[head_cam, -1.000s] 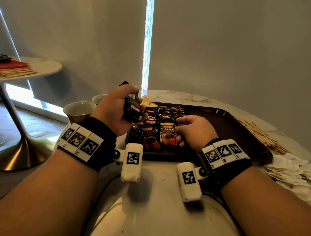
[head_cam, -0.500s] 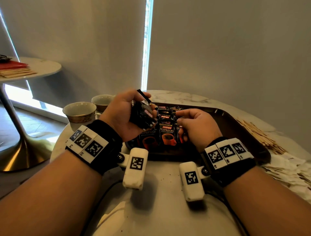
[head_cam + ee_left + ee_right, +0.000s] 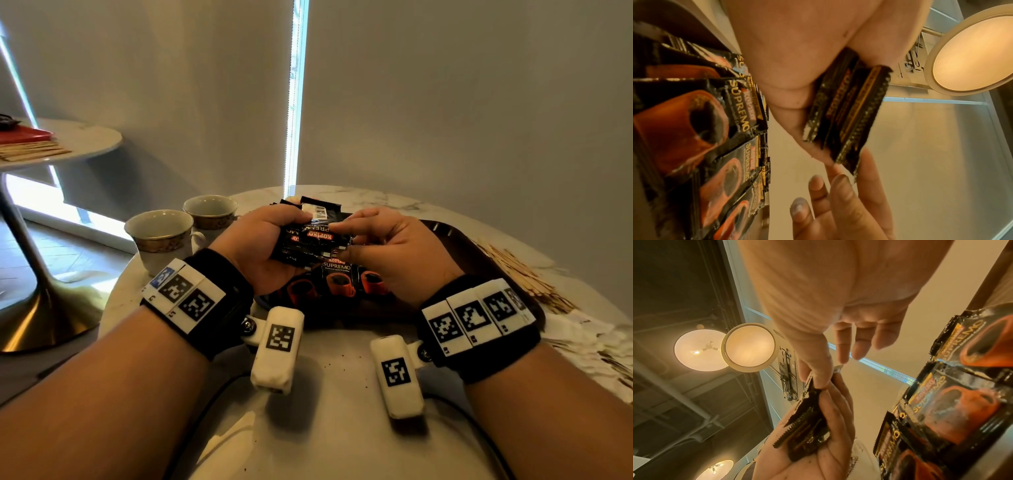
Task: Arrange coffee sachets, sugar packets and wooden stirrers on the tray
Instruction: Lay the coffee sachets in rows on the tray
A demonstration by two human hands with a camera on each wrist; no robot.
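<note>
My left hand (image 3: pixel 260 240) grips a small stack of black coffee sachets (image 3: pixel 310 236) above the near left part of the dark brown tray (image 3: pixel 455 240). My right hand (image 3: pixel 376 243) meets it from the right, with thumb and forefinger pinching the edge of the top sachet and the other fingers spread. In the left wrist view the held sachets (image 3: pixel 849 110) stand on edge in the palm. Rows of coffee sachets (image 3: pixel 337 279) with orange cups printed on them lie in the tray below; the same tray sachets (image 3: pixel 962 402) show in the right wrist view.
Loose wooden stirrers (image 3: pixel 524 274) lie on the marble table right of the tray, with a heap of white sugar packets (image 3: pixel 582 339) nearer me. Two gold-rimmed cups (image 3: pixel 164 236) stand left of the tray. A second round table (image 3: pixel 85 140) stands at the far left.
My left hand carried the stack rightward to over the tray's near part. My right hand left the sachets lying in the tray, rose and took hold of the stack's top sachet.
</note>
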